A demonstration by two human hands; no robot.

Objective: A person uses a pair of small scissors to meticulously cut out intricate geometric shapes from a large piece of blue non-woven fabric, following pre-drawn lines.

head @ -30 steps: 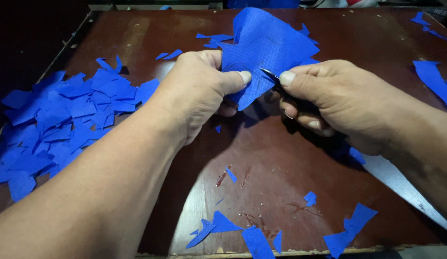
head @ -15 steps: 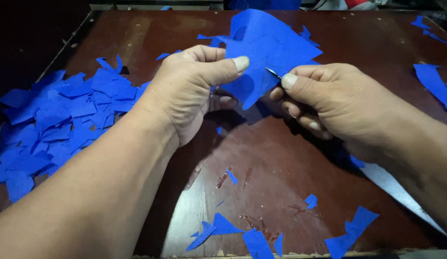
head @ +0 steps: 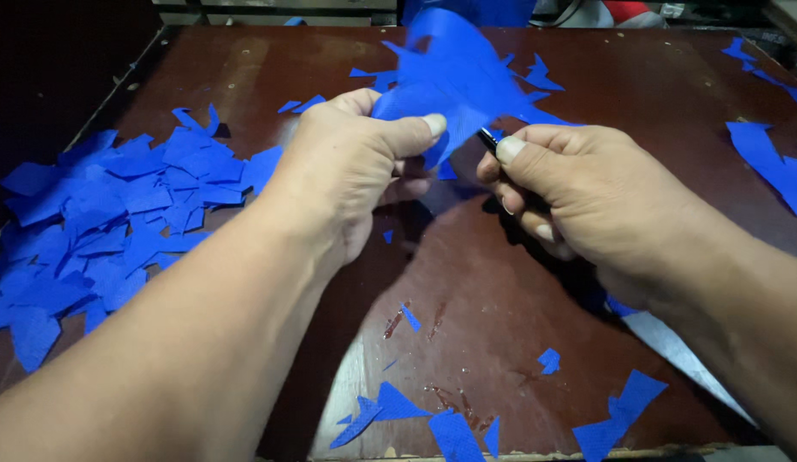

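My left hand [head: 351,171] pinches the near edge of a large blue sheet piece [head: 458,77], held up over the dark brown table [head: 484,282]. My right hand [head: 578,188] grips a thin dark cutting tool [head: 488,139], thumb pressed on it, its tip touching the blue piece's lower right edge. The far part of the blue piece is blurred.
A heap of cut blue scraps [head: 99,222] lies at the left. Loose blue scraps [head: 450,428] sit along the near edge, and more blue pieces [head: 771,162] lie at the right. A pale strip [head: 681,351] runs under my right forearm.
Both hands have lifted the blue piece slightly and turned it; its top now stands higher and blurred. The tool tip stays at the piece's edge.
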